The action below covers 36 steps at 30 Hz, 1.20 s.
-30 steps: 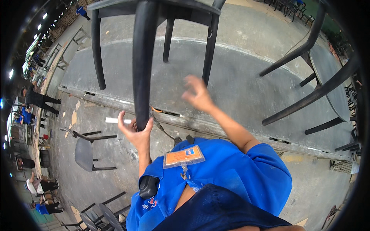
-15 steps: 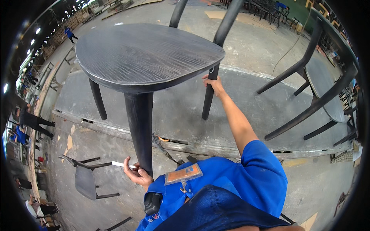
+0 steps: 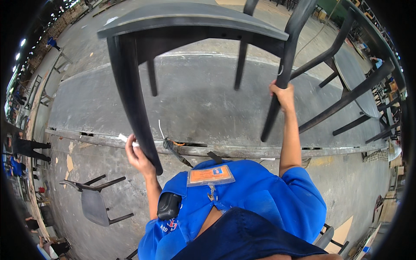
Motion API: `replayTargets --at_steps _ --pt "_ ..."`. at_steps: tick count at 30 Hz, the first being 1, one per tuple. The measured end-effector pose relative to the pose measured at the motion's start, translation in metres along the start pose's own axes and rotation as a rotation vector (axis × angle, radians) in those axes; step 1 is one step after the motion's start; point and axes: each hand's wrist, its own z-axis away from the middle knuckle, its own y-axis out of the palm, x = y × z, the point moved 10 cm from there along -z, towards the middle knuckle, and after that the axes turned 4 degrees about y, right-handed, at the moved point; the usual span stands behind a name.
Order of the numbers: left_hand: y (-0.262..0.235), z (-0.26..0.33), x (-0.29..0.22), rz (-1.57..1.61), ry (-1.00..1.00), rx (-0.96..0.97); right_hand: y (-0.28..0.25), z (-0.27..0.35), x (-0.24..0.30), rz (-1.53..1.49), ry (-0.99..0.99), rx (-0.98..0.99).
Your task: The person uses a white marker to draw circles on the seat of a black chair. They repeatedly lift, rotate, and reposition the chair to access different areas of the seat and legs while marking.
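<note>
A black wooden chair (image 3: 182,21) is raised and tilted over the grey worktable, showing its seat edge and the rails beneath. My right hand (image 3: 284,96) is closed around its right leg (image 3: 271,119), below a small pale mark. Beside the lower end of the near left leg (image 3: 130,91) is my left hand (image 3: 139,157), its fingers closed on a white stick (image 3: 123,138). Whether that palm presses against the leg I cannot tell. Part of the backrest rises past the top edge.
The grey worktable (image 3: 195,108) spans the middle, with a dark cable tool (image 3: 174,149) at its near edge. Another black chair (image 3: 351,82) lies on it at right. A further chair (image 3: 95,199) is on the floor at left. Several people are far left.
The chair has tipped up and shifted right, baring the rails under its seat. My left hand has moved up and left with the white stick; my right hand has moved right, still gripping the leg.
</note>
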Motion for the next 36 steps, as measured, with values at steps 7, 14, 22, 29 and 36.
replayTargets --at_steps 7,14,22,29,36 --pt "0.068 -0.066 0.007 -0.066 0.019 0.079 -0.039 -0.006 0.029 0.159 -0.036 -0.121" --pt "0.075 -0.113 0.008 -0.109 -0.002 0.019 -0.013 -0.049 0.042 0.226 -0.054 -0.160" --pt "0.083 -0.121 -0.021 -0.194 0.160 -0.016 -0.019 -0.041 0.030 0.456 -0.017 -0.255" --pt "0.085 -0.107 -0.042 -0.252 0.259 -0.062 -0.011 -0.052 0.036 0.374 -0.044 -0.199" --pt "0.088 -0.113 -0.048 -0.266 0.321 -0.062 -0.005 -0.059 0.047 0.313 -0.134 -0.168"
